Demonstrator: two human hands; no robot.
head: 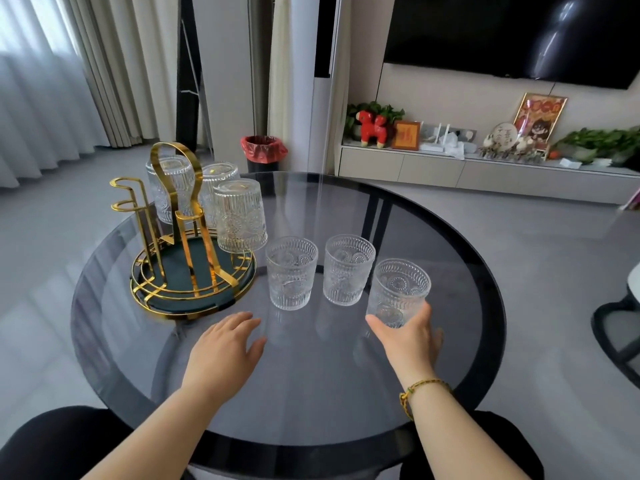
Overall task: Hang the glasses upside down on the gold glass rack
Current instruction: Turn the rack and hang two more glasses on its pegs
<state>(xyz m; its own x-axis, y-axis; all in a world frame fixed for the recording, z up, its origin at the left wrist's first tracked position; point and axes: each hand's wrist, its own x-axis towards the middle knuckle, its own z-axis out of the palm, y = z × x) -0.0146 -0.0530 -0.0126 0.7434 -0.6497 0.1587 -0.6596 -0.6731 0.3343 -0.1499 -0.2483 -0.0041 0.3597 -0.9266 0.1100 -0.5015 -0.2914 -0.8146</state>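
Observation:
The gold glass rack (180, 216) stands on a round dark tray with gold rails (152, 299) at the table's left. Three ribbed clear glasses hang upside down on it: one at the front right (240, 216), one behind the handle (169, 188) and one at the back (220, 174). Two gold pegs on the left side are bare. Two glasses stand upright on the table, a left one (292, 273) and a middle one (348, 270). My right hand (408, 337) grips the base of a third upright glass (398, 292). My left hand (225, 344) lies flat near the tray, fingers apart, holding nothing.
The round smoked-glass table (450, 237) has a black rim. Beyond it stand a black bin with a red bag (263, 152), curtains on the left, and a low TV cabinet (485, 168) with ornaments. A dark chair (620, 327) sits at the right edge.

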